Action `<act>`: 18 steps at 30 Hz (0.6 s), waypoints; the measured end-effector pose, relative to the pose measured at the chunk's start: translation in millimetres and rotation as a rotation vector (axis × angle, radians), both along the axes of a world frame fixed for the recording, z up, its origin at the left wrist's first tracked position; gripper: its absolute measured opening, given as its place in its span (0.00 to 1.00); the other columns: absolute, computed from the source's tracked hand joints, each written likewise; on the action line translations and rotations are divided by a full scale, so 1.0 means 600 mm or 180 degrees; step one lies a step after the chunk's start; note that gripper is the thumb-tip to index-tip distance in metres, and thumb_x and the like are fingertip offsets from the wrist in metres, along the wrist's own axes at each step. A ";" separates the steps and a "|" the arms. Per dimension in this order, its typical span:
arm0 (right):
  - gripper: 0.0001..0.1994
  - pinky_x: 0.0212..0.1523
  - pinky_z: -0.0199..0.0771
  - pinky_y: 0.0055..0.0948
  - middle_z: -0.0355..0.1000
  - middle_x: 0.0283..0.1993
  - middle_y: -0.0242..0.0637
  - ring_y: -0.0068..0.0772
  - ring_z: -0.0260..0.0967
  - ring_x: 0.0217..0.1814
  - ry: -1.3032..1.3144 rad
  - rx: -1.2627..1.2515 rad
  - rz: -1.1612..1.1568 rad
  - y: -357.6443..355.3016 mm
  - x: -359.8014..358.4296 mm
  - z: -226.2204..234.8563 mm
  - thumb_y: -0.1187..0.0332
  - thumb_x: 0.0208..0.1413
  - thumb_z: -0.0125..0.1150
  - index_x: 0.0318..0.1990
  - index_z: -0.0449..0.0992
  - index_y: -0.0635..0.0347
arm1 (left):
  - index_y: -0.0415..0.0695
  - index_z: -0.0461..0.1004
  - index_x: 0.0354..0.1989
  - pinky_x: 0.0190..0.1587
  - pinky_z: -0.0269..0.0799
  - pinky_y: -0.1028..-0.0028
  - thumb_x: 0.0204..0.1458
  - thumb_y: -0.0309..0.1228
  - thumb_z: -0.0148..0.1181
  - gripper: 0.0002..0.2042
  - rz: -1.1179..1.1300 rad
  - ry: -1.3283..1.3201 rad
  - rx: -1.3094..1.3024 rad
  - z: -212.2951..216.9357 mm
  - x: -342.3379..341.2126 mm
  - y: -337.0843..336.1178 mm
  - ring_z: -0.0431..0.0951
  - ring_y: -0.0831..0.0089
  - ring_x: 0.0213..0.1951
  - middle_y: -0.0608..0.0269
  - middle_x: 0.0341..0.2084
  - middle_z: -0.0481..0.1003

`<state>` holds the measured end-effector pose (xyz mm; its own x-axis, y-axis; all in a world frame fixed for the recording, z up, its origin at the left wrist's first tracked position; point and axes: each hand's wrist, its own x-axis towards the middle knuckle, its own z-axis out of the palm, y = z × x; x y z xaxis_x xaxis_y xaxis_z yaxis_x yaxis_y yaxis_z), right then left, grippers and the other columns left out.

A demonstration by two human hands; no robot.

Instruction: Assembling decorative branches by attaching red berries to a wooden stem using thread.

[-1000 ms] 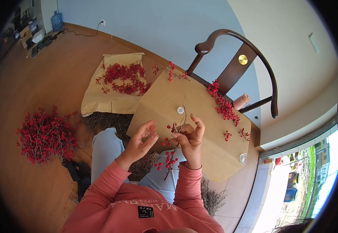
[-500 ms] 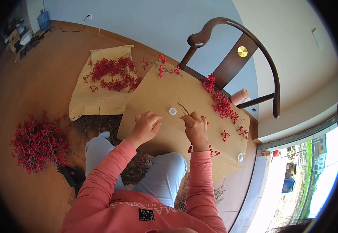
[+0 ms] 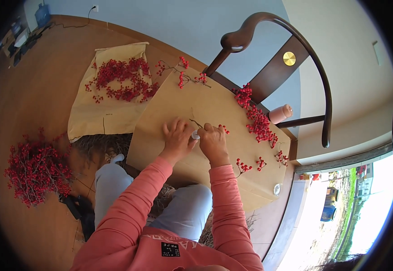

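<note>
Far out to the left of the hands, a big heap of red-berry branches (image 3: 36, 169) lies on the wooden floor (image 3: 38, 81). Nearer, up and to the left of them, a tan paper sack (image 3: 88, 122) is spread flat with loose red berry clusters (image 3: 122, 81) scattered across it.

The left hand (image 3: 177, 137) and right hand (image 3: 213, 141) are drawn together, fingertips meeting over a sheet of brown kraft paper (image 3: 169, 104) that serves as the work surface in front of the knees. Pinched between them is a small white roll (image 3: 195, 134), tape by the look of it, and a thin twig (image 3: 195, 122) juts up from the same spot; which hand carries the roll and which the twig I cannot tell, since the fingers overlap. A tiny berry sprig (image 3: 224, 128) sits just beside the right hand.

Right of the hands runs a long line of berry sprigs (image 3: 256, 119), then a pink capped cylinder (image 3: 280, 113) by the dark wooden chair (image 3: 295, 58). A small round clear thing (image 3: 276, 189) rests near the paper's lower right edge.

The risk here, I would say, is the twig: it looks thin and brittle, and a hard pinch or twist could snap it or knock berries loose. The little roll could also slip out and roll off the sloping paper.
</note>
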<state>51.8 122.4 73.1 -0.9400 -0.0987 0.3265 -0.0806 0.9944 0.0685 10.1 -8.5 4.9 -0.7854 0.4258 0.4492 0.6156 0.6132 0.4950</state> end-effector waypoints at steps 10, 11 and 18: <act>0.03 0.37 0.65 0.31 0.67 0.26 0.30 0.34 0.66 0.25 0.0193 -0.1161 -0.0270 0.027 0.034 -0.010 0.72 0.47 0.58 0.26 0.78 0.51 | 0.52 0.73 0.38 0.55 0.46 0.46 0.41 0.38 0.64 0.15 0.0009 -0.0069 0.0070 -0.005 0.002 0.001 0.60 0.58 0.56 0.63 0.46 0.66; 0.03 0.37 0.65 0.31 0.68 0.26 0.29 0.34 0.66 0.25 0.0141 -0.1173 -0.0315 0.023 0.035 -0.013 0.71 0.47 0.59 0.27 0.78 0.51 | 0.53 0.73 0.38 0.55 0.46 0.48 0.41 0.39 0.64 0.15 0.0009 -0.0039 0.0039 -0.008 0.000 0.000 0.60 0.59 0.56 0.64 0.46 0.66; 0.03 0.37 0.67 0.31 0.70 0.28 0.29 0.34 0.68 0.26 -0.0195 -0.0170 -0.0544 0.037 0.043 -0.022 0.71 0.46 0.62 0.30 0.79 0.51 | 0.55 0.75 0.41 0.54 0.46 0.54 0.41 0.39 0.64 0.16 -0.0009 -0.0026 -0.0065 -0.001 0.001 0.006 0.61 0.61 0.56 0.66 0.46 0.67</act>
<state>77.7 144.4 59.8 -0.9599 0.0801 0.2686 0.0874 0.9961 0.0154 10.7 -4.8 4.0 -0.7878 0.4371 0.4340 0.6133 0.6215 0.4875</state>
